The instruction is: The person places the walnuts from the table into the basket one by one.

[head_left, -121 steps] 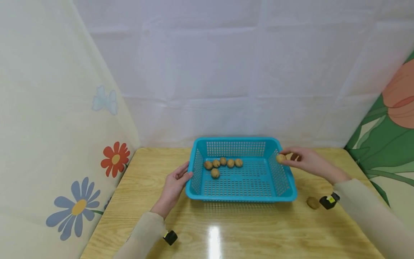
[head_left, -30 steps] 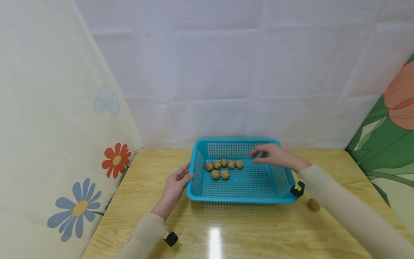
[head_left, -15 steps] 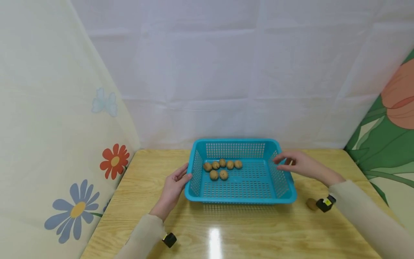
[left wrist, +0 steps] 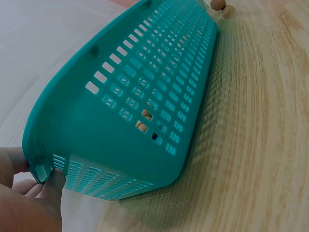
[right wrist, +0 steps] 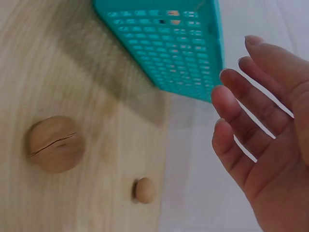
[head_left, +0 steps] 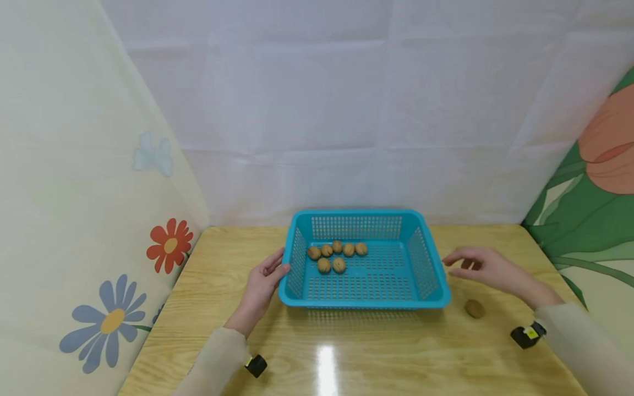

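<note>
A turquoise plastic basket [head_left: 364, 303] with perforated walls stands on the table, several walnuts [head_left: 339, 265] gathered in its left half. My left hand [head_left: 260, 286] grips the basket's left rim between thumb and fingers; the left wrist view shows the hand [left wrist: 31, 203] at that rim too. Just outside the right wall hovers my right hand [head_left: 487, 269], holding nothing, its fingers loosely bent. On the tabletop nearer me lies a loose walnut [head_left: 474, 308]. The right wrist view shows this cracked-looking walnut [right wrist: 57, 144] and a second, farther walnut [right wrist: 145, 190], which the head view does not show.
The wooden table [head_left: 386, 352] runs up to a white cloth backdrop [head_left: 297, 110]. Flower-printed panels flank it, one on the left [head_left: 99, 220] and one on the right [head_left: 594, 220].
Four seconds ago my right hand held a walnut at the basket's right side; one more walnut now lies inside. The emptied hand has drawn back rightward over the rim. My left hand keeps its place.
</note>
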A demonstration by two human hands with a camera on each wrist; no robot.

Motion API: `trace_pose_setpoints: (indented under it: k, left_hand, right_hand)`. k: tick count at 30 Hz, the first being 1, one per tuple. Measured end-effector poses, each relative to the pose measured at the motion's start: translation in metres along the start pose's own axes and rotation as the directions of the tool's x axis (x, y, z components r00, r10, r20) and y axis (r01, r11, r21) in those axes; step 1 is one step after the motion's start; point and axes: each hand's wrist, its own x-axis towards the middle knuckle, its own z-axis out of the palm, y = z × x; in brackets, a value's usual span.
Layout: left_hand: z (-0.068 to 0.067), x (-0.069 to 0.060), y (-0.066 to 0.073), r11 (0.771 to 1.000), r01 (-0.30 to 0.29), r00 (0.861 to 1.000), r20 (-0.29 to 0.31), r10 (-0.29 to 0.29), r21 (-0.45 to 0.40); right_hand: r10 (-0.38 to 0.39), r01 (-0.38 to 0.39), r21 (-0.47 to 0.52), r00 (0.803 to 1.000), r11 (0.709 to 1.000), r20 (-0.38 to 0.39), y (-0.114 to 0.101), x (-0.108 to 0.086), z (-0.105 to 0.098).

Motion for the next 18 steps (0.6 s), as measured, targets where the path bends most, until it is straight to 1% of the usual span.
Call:
trace_pose_setpoints:
  k: [3, 7, 10, 11, 14, 18]
  left_hand:
    - [-0.002, -0.001, 0.001, 1.000, -0.001, 1.000, -0.001, 0.001, 0.004]
    - [-0.001, -0.002, 0.001, 1.000, 0.000, 1.000, -0.001, 0.000, 0.005]
    - [0.000, -0.002, 0.002, 1.000, 0.002, 1.000, -0.009, -0.002, -0.001]
    - [0.000, -0.002, 0.002, 1.000, 0.003, 1.000, -0.011, -0.003, -0.002]
    - [0.000, -0.002, 0.002, 1.000, 0.002, 1.000, -0.012, -0.002, -0.008]
    - [0.000, -0.002, 0.001, 1.000, 0.002, 1.000, -0.010, -0.002, -0.012]
  right_hand:
    - [0.000, 0.000, 0.000, 1.000, 1.000, 0.008, 0.008, -0.011, 0.005]
    - [-0.004, 0.005, -0.020, 0.999, 1.000, 0.046, 0.024, -0.027, 0.013]
    - [-0.044, 0.046, -0.029, 0.997, 0.999, 0.064, 0.040, -0.038, 0.019]
    - [-0.067, 0.069, -0.031, 0.996, 0.997, 0.065, 0.046, -0.041, 0.021]
    - [-0.106, 0.108, -0.017, 0.991, 0.994, 0.078, 0.061, -0.050, 0.027]
    - [-0.131, 0.133, -0.024, 0.989, 0.991, 0.071, 0.075, -0.059, 0.033]
